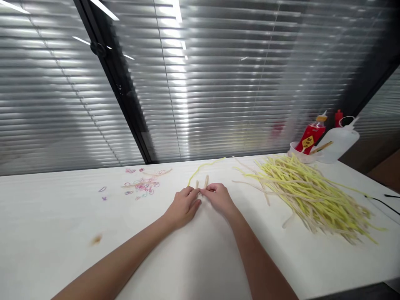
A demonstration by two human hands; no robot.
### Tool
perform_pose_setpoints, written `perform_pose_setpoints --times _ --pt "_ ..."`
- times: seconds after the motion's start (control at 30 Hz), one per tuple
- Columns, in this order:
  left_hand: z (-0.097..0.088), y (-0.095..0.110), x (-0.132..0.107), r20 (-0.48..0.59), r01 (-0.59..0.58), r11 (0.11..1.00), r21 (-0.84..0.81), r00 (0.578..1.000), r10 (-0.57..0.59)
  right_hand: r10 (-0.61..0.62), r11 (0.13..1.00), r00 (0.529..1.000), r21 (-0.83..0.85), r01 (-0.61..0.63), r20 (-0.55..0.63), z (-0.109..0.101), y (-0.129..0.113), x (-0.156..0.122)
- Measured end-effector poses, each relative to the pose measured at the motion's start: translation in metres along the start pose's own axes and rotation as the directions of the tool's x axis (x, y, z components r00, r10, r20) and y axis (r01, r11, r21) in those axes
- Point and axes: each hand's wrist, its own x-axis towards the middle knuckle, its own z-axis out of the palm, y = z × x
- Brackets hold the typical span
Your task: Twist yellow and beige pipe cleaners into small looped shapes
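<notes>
My left hand (183,207) and my right hand (219,196) meet at the middle of the white table (62,233), fingertips touching. Both pinch short beige strands (201,182) whose two ends stick up just beyond the fingers. A single long yellow strand (204,166) curves away behind them. A big heap of yellow and beige strands (312,193) lies to the right of my right hand. Small coloured rubber bands (142,183) are scattered to the left, beyond my left hand.
At the far right corner stand a red bottle (311,137), a white squeeze bottle (339,141) and a small clear cup (300,153). A black cable (383,203) runs along the right edge. Window blinds close off the back. A brown stain (96,239) marks the table.
</notes>
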Motion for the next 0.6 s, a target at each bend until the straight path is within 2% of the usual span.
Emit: perform_pose_setpoints --times 0.07,0.17,0.33,0.5,0.6 --pt "0.0019 -0.0011 -0.0009 0.029 0.001 0.991 0.134 1.0 -0.005 0.019 0.997 0.999 -0.068 -0.023 -0.048 -0.0021 0.0007 0.0001" --pt "0.0023 -0.0046 -0.0002 0.033 0.011 0.978 0.207 0.999 -0.018 0.007 0.985 0.996 -0.173 -0.022 -0.084 -0.0045 0.0005 -0.0006" --pt "0.0019 -0.0071 0.0009 0.025 0.004 0.986 0.166 1.0 -0.008 -0.031 0.966 1.0 -0.256 0.03 0.002 -0.0047 0.0014 -0.0019" --pt "0.0012 -0.007 0.0013 -0.032 0.005 0.997 0.074 0.999 -0.002 -0.062 0.954 0.997 -0.296 0.046 -0.044 -0.004 0.0063 0.0006" --pt "0.0012 -0.0071 0.0011 -0.047 0.001 0.996 0.088 0.999 0.003 -0.074 0.942 0.996 -0.331 0.056 -0.042 -0.0037 0.0062 0.0004"
